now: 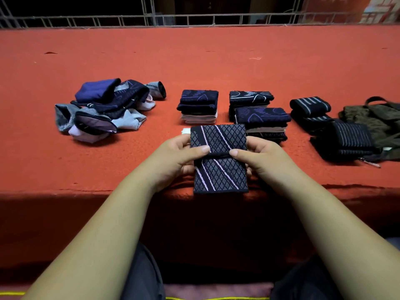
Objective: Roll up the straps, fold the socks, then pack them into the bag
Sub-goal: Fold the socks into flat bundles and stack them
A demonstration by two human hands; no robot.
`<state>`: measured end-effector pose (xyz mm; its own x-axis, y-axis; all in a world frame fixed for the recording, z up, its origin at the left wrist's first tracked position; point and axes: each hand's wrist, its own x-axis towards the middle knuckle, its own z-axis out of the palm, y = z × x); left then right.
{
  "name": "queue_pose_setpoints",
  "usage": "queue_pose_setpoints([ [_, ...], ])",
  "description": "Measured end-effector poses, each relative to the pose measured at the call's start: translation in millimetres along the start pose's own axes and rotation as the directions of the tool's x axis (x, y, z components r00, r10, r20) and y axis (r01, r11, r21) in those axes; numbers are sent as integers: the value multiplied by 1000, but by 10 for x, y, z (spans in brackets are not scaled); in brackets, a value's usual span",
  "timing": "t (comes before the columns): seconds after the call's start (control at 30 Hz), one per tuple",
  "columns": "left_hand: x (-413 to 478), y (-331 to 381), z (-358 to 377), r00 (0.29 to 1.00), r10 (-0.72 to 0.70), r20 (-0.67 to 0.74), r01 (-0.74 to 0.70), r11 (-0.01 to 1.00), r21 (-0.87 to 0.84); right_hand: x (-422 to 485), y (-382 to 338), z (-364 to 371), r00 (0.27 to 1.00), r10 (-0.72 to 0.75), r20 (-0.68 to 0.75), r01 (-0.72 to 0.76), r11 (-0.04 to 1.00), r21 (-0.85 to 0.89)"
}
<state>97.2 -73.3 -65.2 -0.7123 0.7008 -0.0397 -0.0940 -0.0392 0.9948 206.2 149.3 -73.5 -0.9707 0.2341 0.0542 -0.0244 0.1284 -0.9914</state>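
Observation:
A dark sock with a diamond pattern and pale diagonal stripes [219, 161] lies folded at the red table's front edge. My left hand [181, 156] grips its left side and my right hand [257, 158] grips its right side, both thumbs pressing on the fold line. A loose pile of unfolded socks [108, 109] lies at the left. Two stacks of folded socks [198, 106] [259, 114] sit just beyond my hands. Rolled black straps with pale stripes [311, 107] [346, 139] rest at the right, next to a dark olive bag [376, 120].
The red cloth-covered table [216, 61] stretches far back to a metal railing [194, 18]. Its front edge runs just under the sock I hold. A small metal clip [370, 163] lies by the bag. My knees show below the table.

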Motion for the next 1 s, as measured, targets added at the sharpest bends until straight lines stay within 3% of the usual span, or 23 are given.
queue_pose_setpoints([
  [0.47,41,-35,-16,994,105,-40,-107,992,-60,-104,-135,46,996,-75,56,76,997,-26],
  [0.67,108,-57,-68,998,40,-50,-47,988,-144,-131,-261,109,993,-30,118,9,984,176],
  [1.0,32,33,-113,982,-188,-20,179,959,-218,-132,-232,2,989,32,141,-71,957,282],
])
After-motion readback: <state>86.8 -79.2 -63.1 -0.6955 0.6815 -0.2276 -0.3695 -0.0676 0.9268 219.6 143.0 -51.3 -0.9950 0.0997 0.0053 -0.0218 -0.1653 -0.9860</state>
